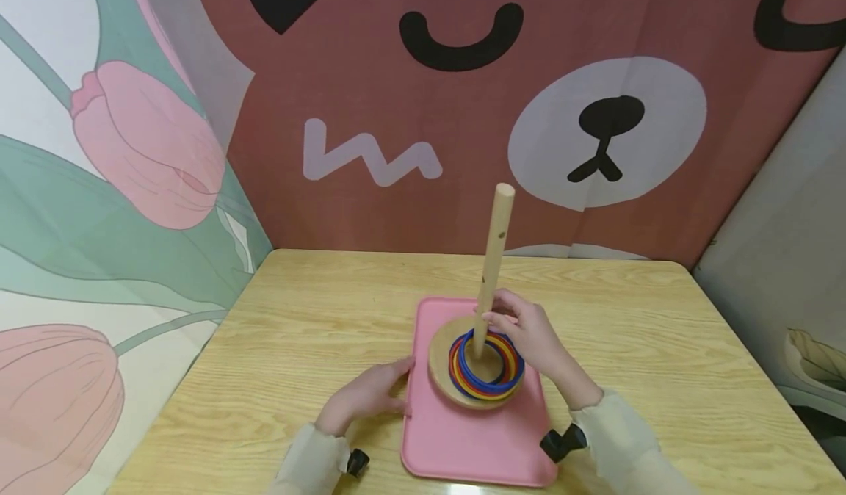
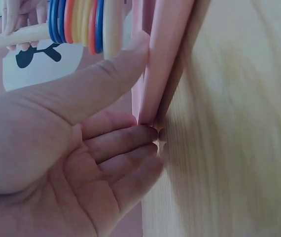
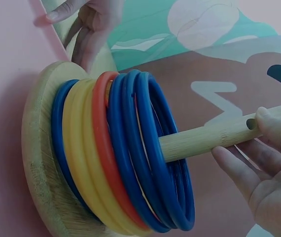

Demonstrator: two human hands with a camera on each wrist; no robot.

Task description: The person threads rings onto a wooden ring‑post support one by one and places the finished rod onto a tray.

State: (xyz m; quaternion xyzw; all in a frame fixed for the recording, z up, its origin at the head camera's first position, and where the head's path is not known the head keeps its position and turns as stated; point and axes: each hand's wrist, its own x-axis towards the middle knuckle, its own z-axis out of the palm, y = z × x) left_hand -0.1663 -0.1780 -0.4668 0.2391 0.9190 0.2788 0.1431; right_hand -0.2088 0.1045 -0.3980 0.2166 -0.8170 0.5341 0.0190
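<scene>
A wooden post (image 1: 496, 249) stands up, slightly tilted in the head view, from a round wooden base (image 1: 439, 355) on a pink tray (image 1: 476, 447). Blue, yellow and red rings (image 3: 101, 148) are stacked loosely around its foot. My right hand (image 1: 529, 333) pinches the post between thumb and fingers, just above the rings. At the tray's left edge, my left hand (image 1: 371, 394) touches the rim. Its thumb lies against the tray wall (image 2: 162, 64) in the left wrist view, while the other fingers extend along the outer side near the tabletop.
The tray lies on a wood-grain table (image 1: 317, 304). Behind the table hangs a cloth with a bear face (image 1: 370, 216), and a tulip-print cloth (image 1: 152, 142) covers the left side. Small black wrist devices (image 1: 565, 442) sit on both sleeves.
</scene>
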